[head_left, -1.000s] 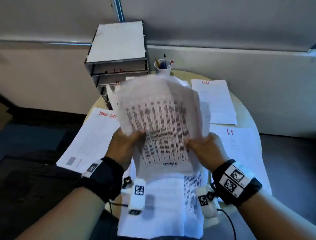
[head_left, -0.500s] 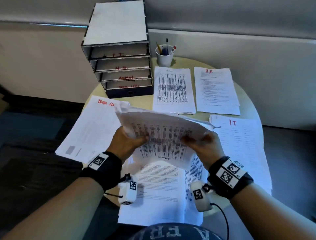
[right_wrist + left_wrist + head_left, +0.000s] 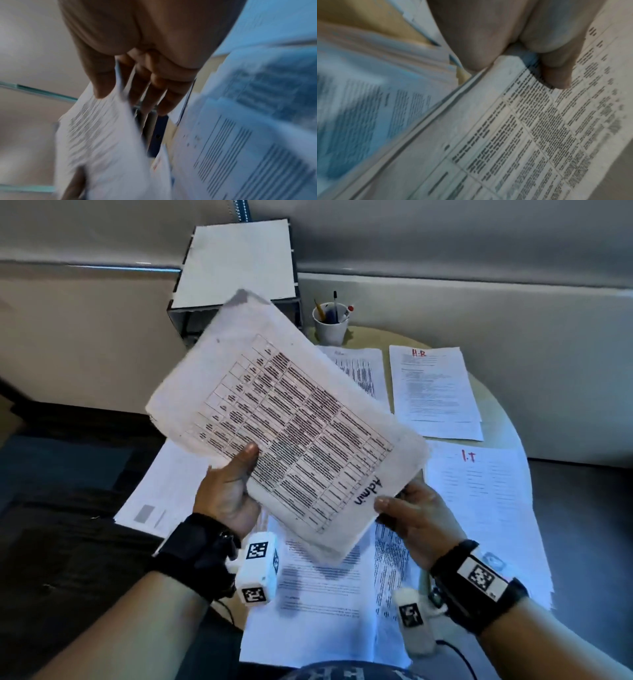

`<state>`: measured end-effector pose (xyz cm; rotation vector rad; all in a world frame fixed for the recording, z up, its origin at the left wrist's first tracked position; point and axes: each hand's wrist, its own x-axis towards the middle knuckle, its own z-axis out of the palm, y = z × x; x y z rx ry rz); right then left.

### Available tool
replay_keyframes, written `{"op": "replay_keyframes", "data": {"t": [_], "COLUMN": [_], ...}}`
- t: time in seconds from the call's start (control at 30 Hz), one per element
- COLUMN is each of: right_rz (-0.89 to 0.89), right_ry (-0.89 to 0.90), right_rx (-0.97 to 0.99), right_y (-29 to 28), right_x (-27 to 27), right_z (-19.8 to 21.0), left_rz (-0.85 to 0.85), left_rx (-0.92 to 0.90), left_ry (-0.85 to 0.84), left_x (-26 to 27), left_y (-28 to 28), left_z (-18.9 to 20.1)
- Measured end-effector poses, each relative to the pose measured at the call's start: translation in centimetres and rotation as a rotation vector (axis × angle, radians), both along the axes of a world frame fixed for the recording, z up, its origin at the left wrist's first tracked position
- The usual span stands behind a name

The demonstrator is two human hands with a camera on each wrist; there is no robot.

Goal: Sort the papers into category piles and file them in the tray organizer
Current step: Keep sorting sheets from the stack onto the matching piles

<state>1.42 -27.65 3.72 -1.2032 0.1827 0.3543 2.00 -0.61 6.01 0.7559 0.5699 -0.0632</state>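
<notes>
I hold a tilted stack of table-printed papers (image 3: 291, 422) marked "Admin" in the air over the table. My left hand (image 3: 239, 474) grips its near left edge, thumb (image 3: 556, 70) on top of the stack (image 3: 522, 135). My right hand (image 3: 397, 505) pinches the near right corner by the label, thumb on one face and fingers (image 3: 150, 94) on the other face of the sheets (image 3: 102, 135). The grey tray organizer (image 3: 236, 261) stands at the back, its drawers mostly hidden behind the stack.
On the round table lie an Admin pile (image 3: 363, 371), an H.R pile (image 3: 435, 392), an I.T pile (image 3: 479, 491), a pile at the left (image 3: 164, 484) and loose sheets near me (image 3: 325, 594). A cup of pens (image 3: 330, 325) stands beside the organizer.
The stack was bent over and held low between both hands. Now it is raised, flat and turned diagonally, its far end in front of the organizer.
</notes>
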Motion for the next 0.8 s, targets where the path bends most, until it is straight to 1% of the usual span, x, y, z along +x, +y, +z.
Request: {"op": "replay_keyframes", "data": {"t": [0.07, 0.13, 0.23, 0.27, 0.3, 0.33, 0.37, 0.43, 0.47, 0.5, 0.53, 0.63, 0.7, 0.77, 0.8], "right_rz": [-0.097, -0.191, -0.178, -0.154, -0.117, -0.076, -0.046, 0.022, 0.036, 0.039, 0.027, -0.022, -0.019, -0.012, 0.011], "right_ry": [-0.008, -0.036, -0.122, -0.142, -0.162, -0.181, -0.197, -0.220, -0.238, -0.270, -0.308, -0.380, -0.364, -0.323, -0.305], "right_rx": [0.021, -0.085, -0.317, -0.387, -0.435, -0.430, -0.387, -0.350, -0.374, -0.423, -0.454, -0.512, -0.587, -0.601, -0.603], "right_y": [1.5, 1.7, -0.8, -2.0, -3.1, -4.2, -4.9, -5.7, -5.7, -5.6, -5.4, -5.0, -5.2, -5.1, -4.9], "right_x": [-0.2, 0.5, 2.0, 2.4, 2.8, 3.0, 3.2, 3.5, 3.6, 3.6, 3.5, 2.8, 2.4, 2.2, 2.0], "right_z": [-0.2, -0.2, 0.1, 0.4, 0.7, 1.0, 1.3, 1.8, 2.0, 2.2, 2.5, 2.5, 1.8, 0.9, 0.5], "left_rz": [-0.002, 0.023, 0.036, 0.003, -0.026, -0.072, -0.127, -0.309, -0.394, -0.436, -0.427, -0.317, -0.292, -0.359, -0.413], "left_rx": [-0.025, -0.031, -0.005, 0.012, 0.066, 0.153, 0.286, 0.542, 0.609, 0.632, 0.629, 0.626, 0.732, 0.898, 0.936], "left_ry": [0.021, 0.049, 0.032, -0.013, -0.049, -0.084, -0.093, -0.095, -0.111, -0.132, -0.145, -0.220, -0.221, -0.153, -0.113], "left_x": [-0.4, -0.7, -0.7, -0.6, -0.5, -0.5, -0.4, -0.2, -0.2, -0.2, -0.1, -0.1, -0.8, -1.9, -2.5], "left_y": [-1.2, -1.9, 0.0, 1.3, 2.7, 3.8, 4.7, 5.6, 5.6, 5.8, 5.8, 6.4, 7.0, 7.1, 6.7], "left_z": [-0.9, -1.2, -1.3, -1.4, -1.6, -1.3, -1.2, -0.7, -0.4, -0.2, 0.0, 0.0, -0.8, -2.2, -2.7]}}
